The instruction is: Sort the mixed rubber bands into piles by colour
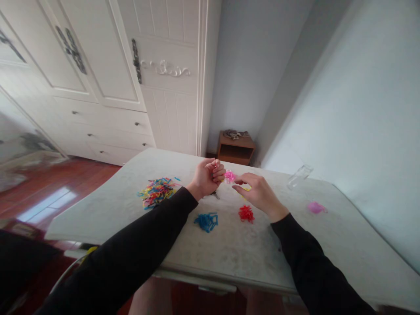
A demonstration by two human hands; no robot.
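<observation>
My left hand (208, 177) is raised over the middle of the table, palm turned up and fingers curled in; what they hold, if anything, I cannot make out. Just right of it, a pile of small pink bands (230, 176) lies on the table. My right hand (260, 192) reaches in from the right, thumb and forefinger apart near the pink pile, with nothing visible between them. Some yellow bands (244, 196) show partly behind that hand. Closer to me are a blue pile (206, 222) and a red pile (246, 214). A mixed-colour heap (158, 191) lies left.
On the white table (262, 258), a clear glass container (299, 177) lies at the right rear, with a crumpled pink item (316, 208) nearer. A small dark object (215, 195) sits under my left hand. Beyond stand a white wardrobe (173, 100) and a brown cabinet (236, 151).
</observation>
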